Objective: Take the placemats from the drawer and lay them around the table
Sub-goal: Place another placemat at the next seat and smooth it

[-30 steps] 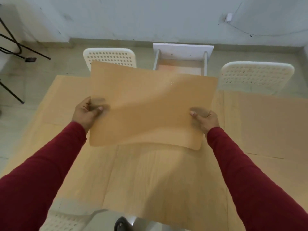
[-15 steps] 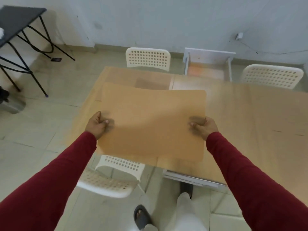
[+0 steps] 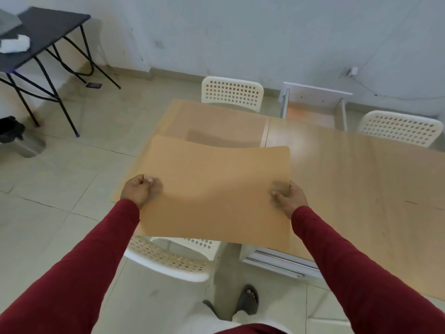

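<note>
since a second ago carried back from the open drawer [image 3: 313, 112] to the near left end of the table [image 3: 361, 189], placemat [image 3: 216, 194] pinched by left hand [image 3: 138, 191] and right hand [image 3: 290, 197]; best lowered flat, near edge square with table edge.

Soft, even daylight, a pale glare patch on the tabletop [image 3: 301, 145], slight motion blur, wide-angle bending at the edges.
</note>
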